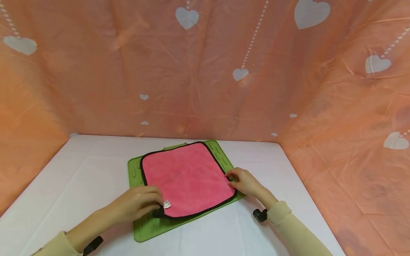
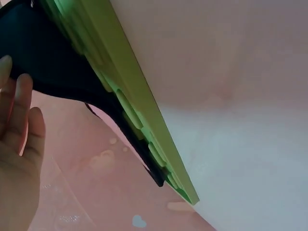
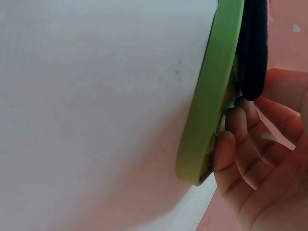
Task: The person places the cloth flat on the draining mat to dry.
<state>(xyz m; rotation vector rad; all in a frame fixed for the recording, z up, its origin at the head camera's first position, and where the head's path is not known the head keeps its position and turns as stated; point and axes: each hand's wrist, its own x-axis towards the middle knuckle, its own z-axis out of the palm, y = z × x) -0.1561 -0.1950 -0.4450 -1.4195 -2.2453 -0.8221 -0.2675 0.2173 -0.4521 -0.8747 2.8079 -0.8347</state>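
Note:
A square pink cloth (image 1: 189, 177) with black edging and a small white tag (image 1: 167, 204) lies over a larger green board (image 1: 144, 229). At the near-left corner, my left hand (image 1: 139, 202) pinches the cloth between thumb and fingers. That corner is raised, and the left wrist view shows the dark underside (image 2: 43, 57) above the green board (image 2: 144, 110). My right hand (image 1: 245, 183) pinches the cloth's right edge. In the right wrist view, thumb and forefinger meet at the black edge (image 3: 255, 53), while the other fingertips (image 3: 225, 149) are right at the green board's side (image 3: 207, 106).
A white-covered table (image 1: 96, 170) carries the board. Orange curtains (image 1: 205, 89) with white hearts stand behind it and along both sides. Black wrist devices (image 1: 260, 215) show near both sleeves.

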